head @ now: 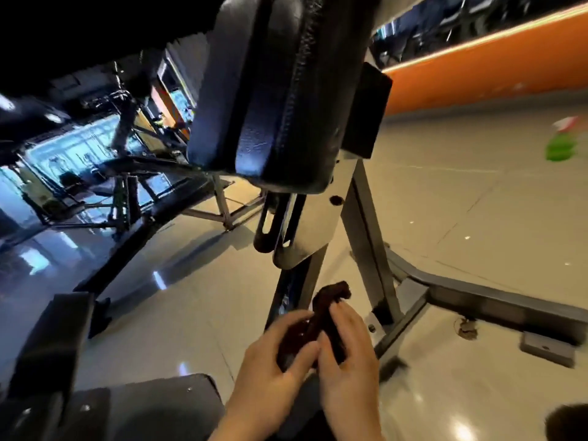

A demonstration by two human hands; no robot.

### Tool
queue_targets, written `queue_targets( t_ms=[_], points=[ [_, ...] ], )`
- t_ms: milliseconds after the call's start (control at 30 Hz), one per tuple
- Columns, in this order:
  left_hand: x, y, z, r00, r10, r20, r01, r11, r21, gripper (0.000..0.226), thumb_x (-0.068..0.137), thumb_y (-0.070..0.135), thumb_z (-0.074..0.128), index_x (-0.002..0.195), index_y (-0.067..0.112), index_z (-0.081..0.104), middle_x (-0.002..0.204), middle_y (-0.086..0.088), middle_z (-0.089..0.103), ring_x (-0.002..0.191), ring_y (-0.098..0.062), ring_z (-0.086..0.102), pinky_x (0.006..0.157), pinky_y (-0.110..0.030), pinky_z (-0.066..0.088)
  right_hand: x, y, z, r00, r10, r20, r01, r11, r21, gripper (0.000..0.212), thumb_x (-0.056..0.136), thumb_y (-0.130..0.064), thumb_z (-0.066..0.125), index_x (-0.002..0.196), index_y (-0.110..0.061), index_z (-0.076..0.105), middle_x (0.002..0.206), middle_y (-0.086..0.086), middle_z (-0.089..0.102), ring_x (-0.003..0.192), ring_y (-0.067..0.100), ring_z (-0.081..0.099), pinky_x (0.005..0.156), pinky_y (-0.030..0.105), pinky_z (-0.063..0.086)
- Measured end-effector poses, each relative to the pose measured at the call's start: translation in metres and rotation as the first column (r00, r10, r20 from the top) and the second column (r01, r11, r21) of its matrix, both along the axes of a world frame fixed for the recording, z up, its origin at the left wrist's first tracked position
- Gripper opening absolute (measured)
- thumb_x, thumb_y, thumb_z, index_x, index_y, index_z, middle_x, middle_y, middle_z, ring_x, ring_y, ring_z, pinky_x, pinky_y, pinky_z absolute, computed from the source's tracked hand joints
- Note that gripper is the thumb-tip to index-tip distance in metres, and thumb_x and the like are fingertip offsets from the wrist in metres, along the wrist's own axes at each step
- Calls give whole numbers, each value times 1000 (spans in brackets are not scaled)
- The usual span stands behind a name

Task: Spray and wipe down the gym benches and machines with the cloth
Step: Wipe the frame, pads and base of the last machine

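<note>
A dark brown, bunched-up cloth (321,319) is held between both hands low in the head view, just in front of the grey steel upright (366,224) of a gym machine. The left hand (270,374) is curled under the cloth's lower end, with the thumb laid across it, while the right hand (346,351) is pressed against its outer side, fingers bent over the fabric; one end of the cloth is left sticking up free above the fingertips. The grip looks like that of a cloth being refolded or gathered so that a fresh face can be offered to the frame, though this is only a judgement. A black padded vinyl cushion (280,100) with a stitched seam is mounted overhead on the upright, and a pale metal bracket plate (313,224) is bolted beneath it. A green spray bottle (561,144), blurred, is seen set well apart on the glossy beige tiled floor (461,202), presumably put down so that both hands are free for the cloth. An orange wall panel (483,78) is visible beyond. Whether the cushion or upright has already been wiped cannot be told.
</note>
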State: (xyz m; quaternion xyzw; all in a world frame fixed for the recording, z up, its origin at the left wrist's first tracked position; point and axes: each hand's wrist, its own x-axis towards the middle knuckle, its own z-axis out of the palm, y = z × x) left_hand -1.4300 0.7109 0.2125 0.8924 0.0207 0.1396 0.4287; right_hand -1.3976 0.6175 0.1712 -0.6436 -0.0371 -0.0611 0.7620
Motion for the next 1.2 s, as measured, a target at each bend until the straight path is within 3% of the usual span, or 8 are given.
queue_targets(
  t_ms=[67,200,367,467,600,800,933,1200],
  points=[
    [-16,-4,1,1000,11,8,-10,993,-115,28,85,32,73,109,39,62,105,23,67,101,0,64,87,-17,51,-18,-7,6,998,49,36,-47,997,-57,46,94,-8,57,114,-47,45,122,-39,34,124,-9,37,108,13,28],
    [-45,-6,6,997,26,66,-11,976,-217,31,91,7,62,107,34,64,103,21,68,100,0,64,84,-15,50,-43,-18,23,978,112,176,-80,980,-180,40,95,-6,55,116,-40,47,115,-37,39,106,-30,37,91,-4,31],
    [-64,2,6,983,54,175,-28,988,-150,40,94,1,56,101,40,67,102,21,67,103,2,61,89,-14,48,-54,-33,37,959,160,233,-55,916,-398,46,92,-10,58,127,-38,44,112,-21,52,108,3,55,96,36,50],
    [-69,-4,4,973,0,230,5,1000,-24,35,92,-1,56,104,29,71,101,21,65,103,4,58,89,-9,43,-48,-51,51,915,303,267,-15,687,-726,60,90,-14,63,136,-44,40,113,-15,52,104,8,56,89,31,50],
    [-69,-13,15,978,-33,205,30,999,18,26,95,9,56,112,24,70,103,20,62,103,8,55,89,-4,39,-34,-74,74,868,444,222,94,292,-952,24,98,-27,50,118,-32,62,110,-6,52,95,11,50,74,23,44],
    [-48,-13,49,990,-143,-19,144,988,50,31,86,15,71,116,26,66,106,6,68,100,-9,63,91,-25,53,-4,-84,87,850,465,247,121,284,-951,24,99,-29,48,115,-25,66,126,-1,45,98,15,50,78,24,48],
    [-10,4,35,996,75,-58,-53,949,310,23,95,34,59,118,30,61,109,7,69,100,-15,62,85,-33,52,36,-71,80,847,502,174,43,261,-964,21,99,-23,50,112,-25,67,112,-1,62,101,18,56,80,26,46],
    [57,47,-3,920,346,-184,-257,887,383,30,96,46,53,116,23,57,109,1,66,97,-23,63,77,-32,51,105,-21,48,832,545,101,-60,270,-961,19,98,-28,51,114,-20,59,99,0,60,83,12,51,67,19,38]
  ],
)
